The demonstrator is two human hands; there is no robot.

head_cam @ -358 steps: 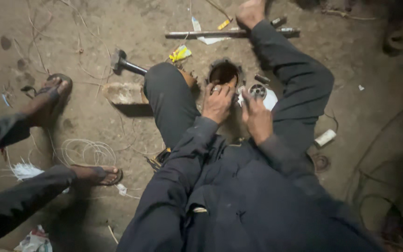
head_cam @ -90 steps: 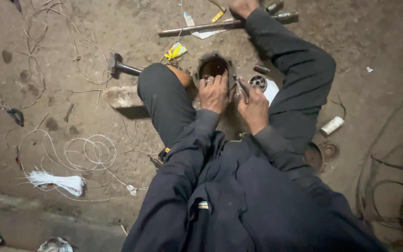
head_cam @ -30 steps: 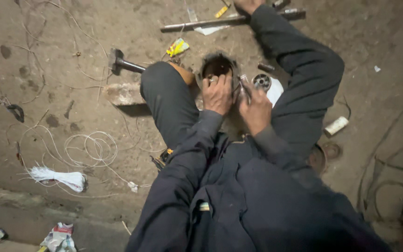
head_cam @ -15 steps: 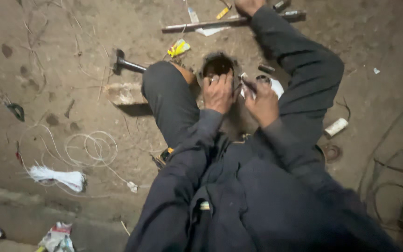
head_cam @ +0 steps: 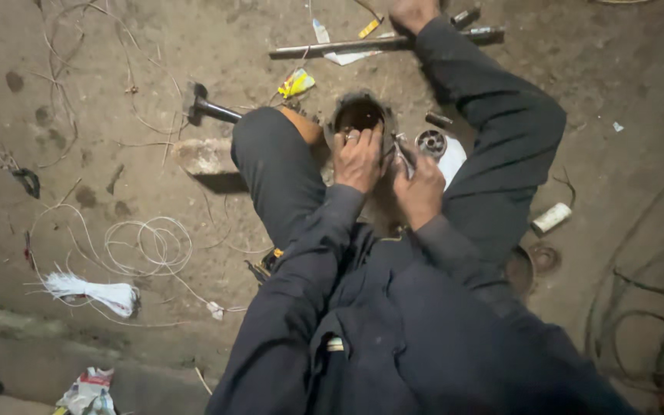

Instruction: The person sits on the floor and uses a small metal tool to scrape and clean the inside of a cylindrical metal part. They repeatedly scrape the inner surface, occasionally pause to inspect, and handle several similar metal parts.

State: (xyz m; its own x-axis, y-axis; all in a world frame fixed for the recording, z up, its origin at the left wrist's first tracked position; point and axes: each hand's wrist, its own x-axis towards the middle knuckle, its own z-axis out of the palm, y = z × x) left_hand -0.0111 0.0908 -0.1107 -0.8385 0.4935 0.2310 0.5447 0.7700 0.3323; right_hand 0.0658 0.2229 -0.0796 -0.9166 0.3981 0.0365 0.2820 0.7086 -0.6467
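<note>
Currently the round metal housing rests on the dirt floor between the knees, bracing it. Left hand clamps its 6 o'clock rim; right hand, at 4 o'clock, pinches a small metal tool against it.

A round, dark, hollow metal housing stands between the knees, its open mouth facing up, rim gripped
</note>
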